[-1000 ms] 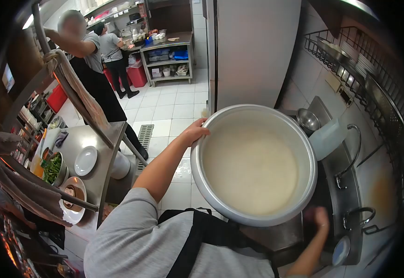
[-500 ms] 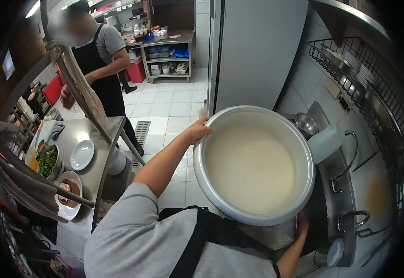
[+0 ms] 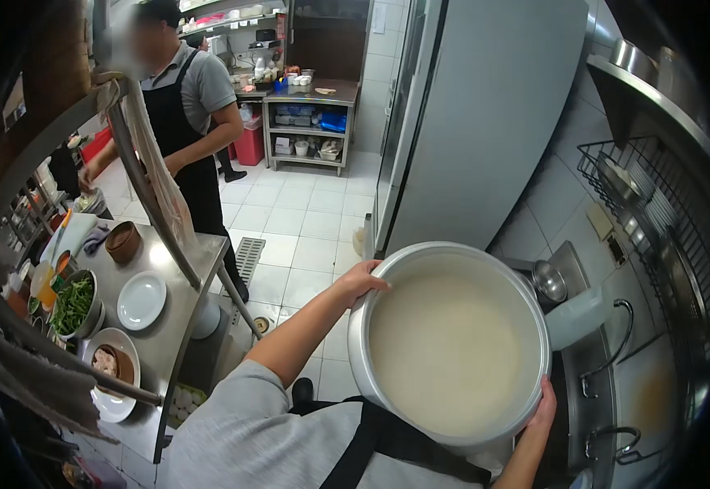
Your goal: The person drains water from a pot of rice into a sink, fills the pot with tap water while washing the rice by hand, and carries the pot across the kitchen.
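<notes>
A large round aluminium pot (image 3: 358,350) full of cloudy, off-white liquid (image 3: 457,354) is held in front of my body, close to the sink. My left hand (image 3: 361,282) grips its rim at the upper left, thumb over the edge. On the lower right, my right hand (image 3: 543,406) is wrapped against the outer side, fingers near the rim. Both hands are closed on the pot. The liquid hides the pot's bottom, and I cannot tell whether anything lies under the surface.
At right are a sink (image 3: 587,391) with taps, a metal bowl (image 3: 548,280), a translucent jug (image 3: 575,319) and a wire dish rack (image 3: 648,196). A tall fridge (image 3: 485,122) stands ahead. At left, a steel table (image 3: 177,281) holds plates and greens; a co-worker (image 3: 196,122) stands behind it.
The pot sits lower in view. My right hand has come up from beneath it to the rim's side. A small brown round basket now stands on the table; the co-worker's arm has moved left.
</notes>
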The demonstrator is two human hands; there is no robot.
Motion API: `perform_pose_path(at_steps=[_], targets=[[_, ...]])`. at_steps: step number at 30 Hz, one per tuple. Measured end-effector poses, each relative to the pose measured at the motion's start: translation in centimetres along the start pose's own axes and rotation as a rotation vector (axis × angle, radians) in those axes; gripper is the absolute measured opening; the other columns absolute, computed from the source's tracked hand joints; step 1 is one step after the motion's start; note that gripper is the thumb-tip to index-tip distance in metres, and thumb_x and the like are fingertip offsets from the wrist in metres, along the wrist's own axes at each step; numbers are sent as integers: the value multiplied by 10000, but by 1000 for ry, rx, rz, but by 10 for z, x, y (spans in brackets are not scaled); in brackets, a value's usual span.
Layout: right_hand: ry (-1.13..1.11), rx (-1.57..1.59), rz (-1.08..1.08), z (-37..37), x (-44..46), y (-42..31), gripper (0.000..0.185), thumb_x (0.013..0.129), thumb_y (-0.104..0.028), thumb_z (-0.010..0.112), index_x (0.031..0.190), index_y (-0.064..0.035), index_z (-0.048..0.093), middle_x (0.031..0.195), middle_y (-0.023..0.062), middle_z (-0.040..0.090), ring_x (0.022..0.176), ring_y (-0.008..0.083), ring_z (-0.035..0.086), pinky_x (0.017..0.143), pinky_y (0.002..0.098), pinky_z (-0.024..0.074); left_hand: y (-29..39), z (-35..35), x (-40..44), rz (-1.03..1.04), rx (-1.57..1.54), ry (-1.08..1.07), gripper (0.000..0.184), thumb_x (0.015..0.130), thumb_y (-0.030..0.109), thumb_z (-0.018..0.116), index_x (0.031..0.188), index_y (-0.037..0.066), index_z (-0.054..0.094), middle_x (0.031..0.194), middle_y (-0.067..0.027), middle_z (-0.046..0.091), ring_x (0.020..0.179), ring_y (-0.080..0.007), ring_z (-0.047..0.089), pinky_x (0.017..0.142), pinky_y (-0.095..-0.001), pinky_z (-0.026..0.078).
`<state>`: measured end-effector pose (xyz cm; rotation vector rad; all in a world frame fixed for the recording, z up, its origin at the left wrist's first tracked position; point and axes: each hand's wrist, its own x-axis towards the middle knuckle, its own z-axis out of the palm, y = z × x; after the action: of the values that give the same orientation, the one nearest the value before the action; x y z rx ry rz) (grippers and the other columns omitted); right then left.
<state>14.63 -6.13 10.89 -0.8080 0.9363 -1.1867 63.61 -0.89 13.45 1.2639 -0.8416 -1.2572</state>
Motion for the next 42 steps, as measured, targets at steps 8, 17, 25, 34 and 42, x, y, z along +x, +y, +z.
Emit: perform_pose_path(at_steps=[8,17,25,34,42], targets=[[-49,-197,-42,113,24,40,424,707,19,531,1128,12,476,966,124,588,845,236,595,753,354,492,14,-113,23,80,181,77,621,595,38,660,1177,-35,456,993,-145,571,885,-218,566,812,-331,461],[-142,-182,10,255,97,100,443,643,52,482,1083,5,479,906,105,570,780,212,578,724,323,490,52,-258,43,166,158,214,629,581,34,626,1183,-42,458,996,-136,569,886,-206,565,808,-296,452],[-320,-130,114,372,218,149,425,663,57,502,1084,16,463,931,106,561,804,202,576,727,317,493,61,-372,76,175,167,415,618,573,33,610,1171,-40,472,925,-123,588,810,-186,570,741,-284,459],[-587,-183,132,533,364,170,410,639,41,508,1047,19,483,901,101,574,782,188,579,716,303,487,91,-446,126,218,30,668,630,565,8,601,1179,-34,463,966,-120,572,878,-202,563,801,-293,452],[-671,-289,160,650,484,212,345,657,28,511,1000,5,481,867,92,562,732,187,569,669,308,490,132,-527,197,219,51,771,610,580,10,589,1172,-49,456,997,-133,563,896,-198,555,805,-289,447]])
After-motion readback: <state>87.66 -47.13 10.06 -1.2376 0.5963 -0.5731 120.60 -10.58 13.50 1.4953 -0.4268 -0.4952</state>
